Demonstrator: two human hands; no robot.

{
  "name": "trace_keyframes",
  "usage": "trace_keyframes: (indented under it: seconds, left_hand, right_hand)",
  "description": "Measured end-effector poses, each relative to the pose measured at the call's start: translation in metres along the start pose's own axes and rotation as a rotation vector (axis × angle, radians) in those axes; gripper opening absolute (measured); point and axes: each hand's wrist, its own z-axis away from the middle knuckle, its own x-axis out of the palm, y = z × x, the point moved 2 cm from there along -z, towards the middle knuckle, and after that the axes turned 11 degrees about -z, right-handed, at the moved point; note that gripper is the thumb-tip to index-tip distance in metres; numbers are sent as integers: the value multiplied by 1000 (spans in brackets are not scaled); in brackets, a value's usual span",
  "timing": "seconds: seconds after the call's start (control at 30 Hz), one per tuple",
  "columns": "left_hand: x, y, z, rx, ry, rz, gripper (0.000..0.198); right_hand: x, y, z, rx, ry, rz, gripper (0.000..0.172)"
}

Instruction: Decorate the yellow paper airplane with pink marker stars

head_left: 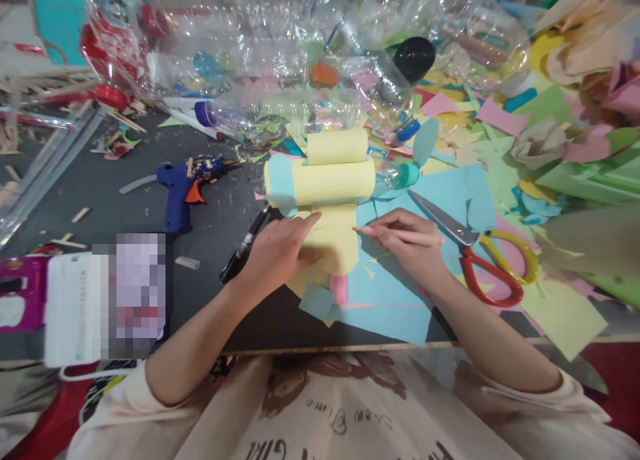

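Observation:
A small plastic bottle wrapped in yellow paper (333, 181) lies on its side in front of me, its teal cap (409, 175) to the right. Yellow paper flaps stick out above and below it. My left hand (280, 247) lies on the lower yellow flap (340, 247) with its fingers stretched out, holding nothing. Between the fingers of my right hand (407, 243) is a slim, pale pencil (390, 233), its tip at the right edge of that flap. Blue paper sheets (395, 293) lie under the right hand.
A blue glue gun (177, 193) and a black pen (245, 243) lie to the left. Scissors with red and yellow handles (470, 247) rest at right. Clear plastic bottles (250, 47) crowd the back; paper scraps (565, 313) spread rightward. A phone (140, 287) lies at left.

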Motion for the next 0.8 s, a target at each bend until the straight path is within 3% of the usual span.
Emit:
trace_keyframes:
  seconds: [0.23, 0.5, 0.8]
  left_hand:
    - [2, -1, 1, -6, -1, 25, 54]
    - [3, -2, 1, 3, 12, 7, 52]
    - [0, -1, 2, -9, -8, 36, 51]
  right_hand:
    - [2, -2, -2, 34, 0, -9, 16]
    - [-4, -4, 0, -45, 90, -34, 14]
    - [1, -2, 1, -63, 22, 60, 19]
